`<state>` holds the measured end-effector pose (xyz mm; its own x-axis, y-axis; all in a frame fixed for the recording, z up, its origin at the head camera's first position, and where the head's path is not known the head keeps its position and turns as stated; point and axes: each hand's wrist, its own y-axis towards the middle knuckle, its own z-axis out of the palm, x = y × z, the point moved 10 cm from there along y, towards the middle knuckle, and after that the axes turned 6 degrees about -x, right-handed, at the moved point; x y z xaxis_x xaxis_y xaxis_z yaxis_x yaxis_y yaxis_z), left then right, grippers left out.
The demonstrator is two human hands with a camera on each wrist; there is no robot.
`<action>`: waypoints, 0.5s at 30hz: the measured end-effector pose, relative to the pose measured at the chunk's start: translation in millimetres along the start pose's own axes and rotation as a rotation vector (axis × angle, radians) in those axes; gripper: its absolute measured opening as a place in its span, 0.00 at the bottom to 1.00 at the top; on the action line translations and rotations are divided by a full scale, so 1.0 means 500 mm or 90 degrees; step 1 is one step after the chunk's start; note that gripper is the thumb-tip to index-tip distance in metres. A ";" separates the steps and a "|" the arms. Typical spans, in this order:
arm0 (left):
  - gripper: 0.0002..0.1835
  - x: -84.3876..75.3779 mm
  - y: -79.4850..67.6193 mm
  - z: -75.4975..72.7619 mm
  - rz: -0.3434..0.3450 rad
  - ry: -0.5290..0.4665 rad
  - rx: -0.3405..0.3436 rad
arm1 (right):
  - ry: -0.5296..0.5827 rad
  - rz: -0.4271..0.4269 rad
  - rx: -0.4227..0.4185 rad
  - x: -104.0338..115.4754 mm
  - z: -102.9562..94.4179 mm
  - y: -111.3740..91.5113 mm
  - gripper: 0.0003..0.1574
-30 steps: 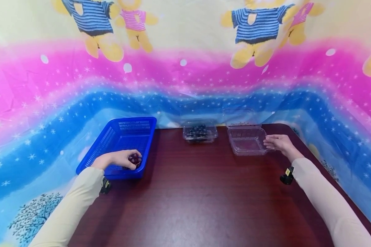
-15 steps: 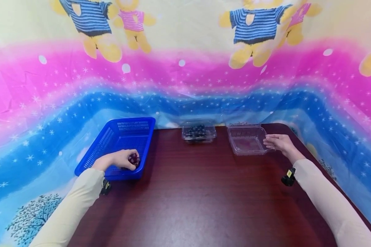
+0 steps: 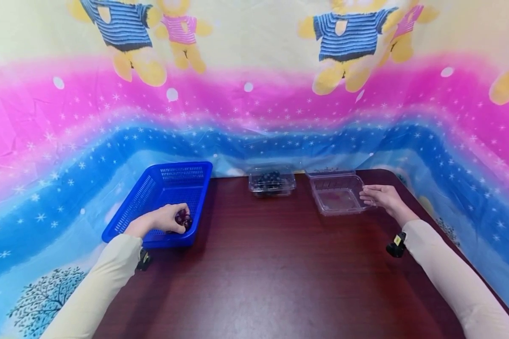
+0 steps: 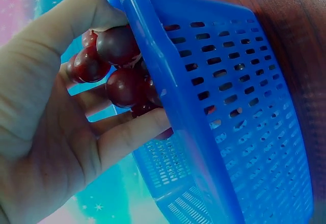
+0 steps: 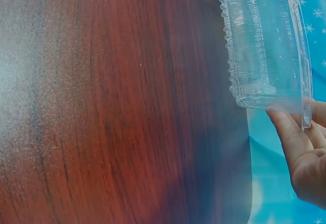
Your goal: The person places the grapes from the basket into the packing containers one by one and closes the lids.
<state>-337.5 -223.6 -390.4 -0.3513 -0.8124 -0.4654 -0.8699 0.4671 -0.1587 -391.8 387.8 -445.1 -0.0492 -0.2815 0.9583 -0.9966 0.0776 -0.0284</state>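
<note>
My left hand (image 3: 163,219) reaches over the near side of the blue plastic basket (image 3: 205,188) and holds dark red grapes (image 3: 183,218). In the left wrist view, thumb and fingers curl round the grapes (image 4: 125,86) just inside the basket rim (image 4: 175,86). At the back right, my right hand (image 3: 383,197) pinches the right edge of a clear plastic clamshell box (image 3: 341,197) with nothing in it. The right wrist view has the fingers (image 5: 290,132) at the end of the box's rim (image 5: 306,96).
A second clear clamshell box (image 3: 272,181), closed over dark grapes, stands at the back of the brown table (image 3: 271,263), between the basket and the other box. A patterned cloth (image 3: 254,103) hangs behind and along both sides.
The right-hand box has shifted slightly left and nearer with my right hand. Its raised lid, visible a second ago, has dropped back from view. My left hand stays on the grapes.
</note>
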 end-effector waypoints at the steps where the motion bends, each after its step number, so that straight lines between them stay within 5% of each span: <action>1: 0.18 0.000 0.000 -0.001 0.004 0.003 -0.004 | 0.000 -0.001 0.000 0.000 0.000 0.000 0.37; 15: 0.18 0.004 0.002 -0.033 0.022 0.050 -0.084 | 0.019 -0.012 0.022 0.023 0.022 -0.002 0.36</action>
<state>-344.9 -230.6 -377.0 -0.4030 -0.8240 -0.3983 -0.8929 0.4494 -0.0263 -392.1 373.9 -437.3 -0.0289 -0.2534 0.9669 -0.9991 0.0389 -0.0197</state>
